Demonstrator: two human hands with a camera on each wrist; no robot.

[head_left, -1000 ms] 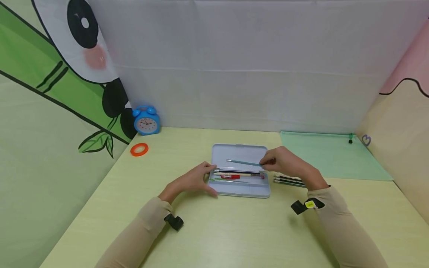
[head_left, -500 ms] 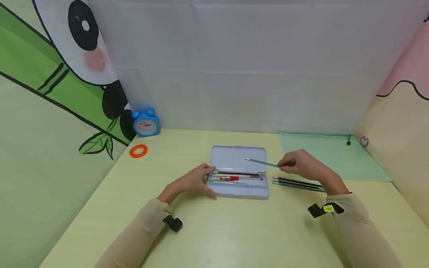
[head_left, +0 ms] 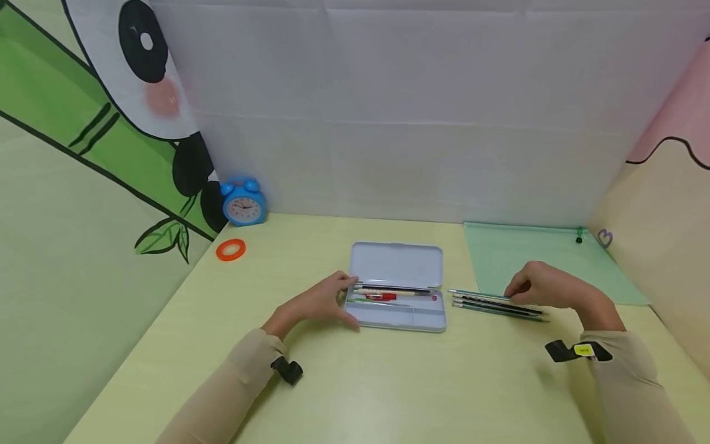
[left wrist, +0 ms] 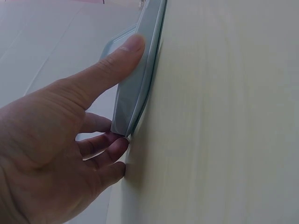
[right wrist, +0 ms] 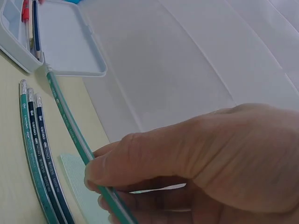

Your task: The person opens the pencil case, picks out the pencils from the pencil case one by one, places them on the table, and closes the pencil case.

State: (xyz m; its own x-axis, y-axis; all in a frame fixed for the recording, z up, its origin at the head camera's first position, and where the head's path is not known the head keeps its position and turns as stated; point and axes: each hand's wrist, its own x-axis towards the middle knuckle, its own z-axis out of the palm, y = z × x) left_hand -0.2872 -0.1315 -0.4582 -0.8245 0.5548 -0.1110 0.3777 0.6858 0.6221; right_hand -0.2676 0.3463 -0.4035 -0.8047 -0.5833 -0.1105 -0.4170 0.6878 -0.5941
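An open pale pencil case (head_left: 395, 317) lies on the table, lid folded back. Inside are a dark pencil (head_left: 395, 287), a red-capped pen (head_left: 381, 296) and a thin green item. My left hand (head_left: 317, 303) holds the case's left end, thumb on the front wall and fingers at the end, as the left wrist view shows. To the right of the case, my right hand (head_left: 554, 287) pinches a green pencil (right wrist: 70, 121) between thumb and fingers. Just in front of it, three pencils (right wrist: 41, 140), one green and two dark, lie side by side on the table.
A green mesh pouch (head_left: 532, 253) lies flat at the back right. At the back left stand a blue alarm clock (head_left: 244, 206) and an orange ring (head_left: 230, 250). A pale cloth wall (head_left: 399, 123) closes off the table's far edge.
My right hand has carried the green pencil from above the case's lid rightward and down to beside the three pencils. The left hand has stayed at the case.
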